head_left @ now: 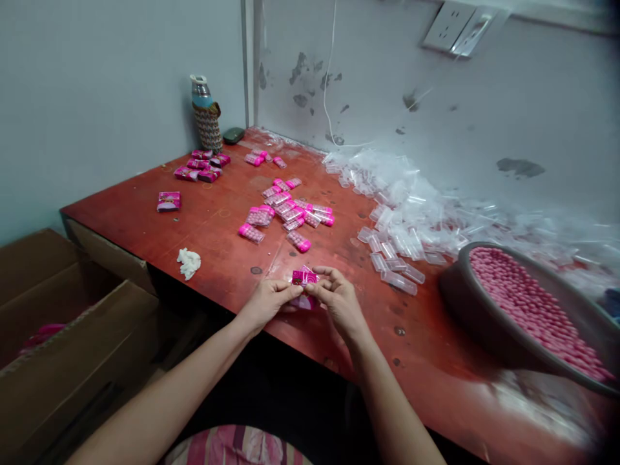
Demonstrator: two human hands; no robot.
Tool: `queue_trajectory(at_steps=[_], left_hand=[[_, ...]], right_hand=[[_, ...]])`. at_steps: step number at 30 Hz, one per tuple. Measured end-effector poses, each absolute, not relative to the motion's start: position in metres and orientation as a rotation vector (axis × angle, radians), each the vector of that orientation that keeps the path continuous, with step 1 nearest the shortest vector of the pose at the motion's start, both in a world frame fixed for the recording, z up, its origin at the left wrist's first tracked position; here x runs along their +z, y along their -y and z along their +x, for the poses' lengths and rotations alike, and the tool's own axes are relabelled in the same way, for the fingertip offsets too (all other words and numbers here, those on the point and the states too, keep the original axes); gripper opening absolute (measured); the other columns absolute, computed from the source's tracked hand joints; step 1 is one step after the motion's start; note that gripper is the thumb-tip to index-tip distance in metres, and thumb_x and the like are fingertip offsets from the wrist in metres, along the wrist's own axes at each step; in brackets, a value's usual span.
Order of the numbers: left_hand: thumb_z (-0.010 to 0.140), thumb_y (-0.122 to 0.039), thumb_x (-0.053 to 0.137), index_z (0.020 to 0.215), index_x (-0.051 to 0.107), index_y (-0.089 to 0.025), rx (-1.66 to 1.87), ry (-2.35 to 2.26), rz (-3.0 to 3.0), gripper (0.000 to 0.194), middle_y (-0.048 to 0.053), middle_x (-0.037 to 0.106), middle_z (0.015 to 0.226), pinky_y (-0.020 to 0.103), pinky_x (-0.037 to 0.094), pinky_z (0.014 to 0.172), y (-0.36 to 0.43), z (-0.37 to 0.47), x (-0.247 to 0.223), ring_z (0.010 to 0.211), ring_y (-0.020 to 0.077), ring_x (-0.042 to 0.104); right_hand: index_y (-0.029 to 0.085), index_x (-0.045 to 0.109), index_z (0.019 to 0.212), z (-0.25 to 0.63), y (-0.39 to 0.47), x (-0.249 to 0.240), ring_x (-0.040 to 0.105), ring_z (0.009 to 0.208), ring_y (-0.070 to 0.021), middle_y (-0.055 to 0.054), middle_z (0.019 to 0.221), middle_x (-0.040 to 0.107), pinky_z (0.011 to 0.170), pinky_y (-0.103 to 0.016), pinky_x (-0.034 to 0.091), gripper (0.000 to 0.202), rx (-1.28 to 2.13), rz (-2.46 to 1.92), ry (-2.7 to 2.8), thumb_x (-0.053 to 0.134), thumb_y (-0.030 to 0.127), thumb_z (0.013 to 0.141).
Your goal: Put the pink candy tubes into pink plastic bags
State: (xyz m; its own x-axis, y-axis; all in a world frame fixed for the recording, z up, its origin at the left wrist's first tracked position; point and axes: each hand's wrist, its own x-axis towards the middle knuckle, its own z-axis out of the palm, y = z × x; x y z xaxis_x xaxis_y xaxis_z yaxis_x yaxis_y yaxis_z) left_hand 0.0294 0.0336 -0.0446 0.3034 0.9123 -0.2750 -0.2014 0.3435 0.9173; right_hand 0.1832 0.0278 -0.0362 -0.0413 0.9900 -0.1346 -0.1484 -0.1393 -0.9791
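Over the front edge of the red table, a small pink printed packet (304, 278) is pinched between both my hands. My left hand (268, 300) grips its left side with thumb and fingers. On the opposite side, my right hand (338, 296) has its thumb and fingertips closed on the packet. What lies inside the packet cannot be made out. Just beyond my hands is a loose group of clear tubes with pink caps (290, 210), filled with small pink balls. A single pink packet (168, 201) lies farther left, and several more packets (199, 166) are piled behind it.
At the right, a dark basin (455, 290) holds many pink balls (537, 310). A heap of empty clear tubes (411, 219) runs along the wall. A bottle in a knitted sleeve (209, 126) stands at the back. White crumpled tissue (188, 263) lies left, above an open cardboard box (97, 336).
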Motion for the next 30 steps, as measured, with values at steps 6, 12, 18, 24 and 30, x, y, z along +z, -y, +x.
queue_trajectory(at_steps=[6, 12, 18, 24, 30], left_hand=[[0.061, -0.032, 0.068, 0.063, 0.065, -0.010, 0.963, -1.075, 0.844, 0.023, 0.004, 0.061, 0.058, 0.023, 0.048, 0.055, -0.023, 0.015, -0.050, 0.052, 0.0108, 0.056], [0.058, -0.027, 0.072, 0.057, 0.061, -0.010, 1.068, -1.095, 0.648, 0.021, 0.003, 0.061, 0.056, 0.019, 0.047, 0.051, -0.021, 0.002, -0.049, 0.051, 0.0093, 0.056], [0.062, -0.023, 0.070, 0.054, 0.053, -0.011, 1.197, -0.992, 0.390, 0.022, 0.001, 0.059, 0.055, 0.020, 0.050, 0.051, -0.029, -0.006, -0.047, 0.051, 0.0091, 0.056], [0.073, -0.016, 0.059, 0.074, 0.060, -0.009, 1.208, -0.913, 0.232, 0.007, 0.006, 0.063, 0.067, 0.027, 0.054, 0.057, -0.037, -0.002, -0.041, 0.061, 0.0135, 0.061], [0.073, -0.012, 0.058, 0.077, 0.060, -0.009, 1.224, -0.902, 0.135, 0.006, 0.007, 0.064, 0.069, 0.028, 0.054, 0.058, -0.036, 0.009, -0.044, 0.063, 0.0144, 0.062]], right_hand=[[0.017, 0.057, 0.091, 0.188, -0.075, -0.031, 0.056, 0.066, -0.0161, -0.004, 0.074, 0.062, 0.061, -0.028, 0.043, 0.021, 0.734, -1.382, 1.778, 0.046, 0.031, 0.080], [0.020, 0.044, 0.121, 0.183, -0.153, -0.020, 0.037, 0.116, -0.0249, -0.010, 0.132, 0.039, 0.091, -0.039, 0.031, 0.039, -0.093, -1.152, 2.797, 0.044, 0.017, 0.082], [0.024, 0.047, 0.118, 0.192, -0.179, -0.025, 0.037, 0.115, -0.0235, -0.007, 0.128, 0.044, 0.089, -0.038, 0.030, 0.034, -0.282, -1.120, 3.071, 0.037, 0.017, 0.086], [0.026, 0.043, 0.118, 0.228, -0.154, -0.027, 0.048, 0.102, -0.0204, -0.006, 0.115, 0.053, 0.078, -0.030, 0.036, 0.033, -0.126, -1.507, 2.944, 0.037, 0.018, 0.086], [0.007, 0.046, 0.110, 0.233, -0.117, -0.045, 0.055, 0.084, -0.0253, -0.018, 0.089, 0.059, 0.067, -0.032, 0.039, 0.030, -0.211, -1.850, 2.632, 0.029, 0.011, 0.085]])
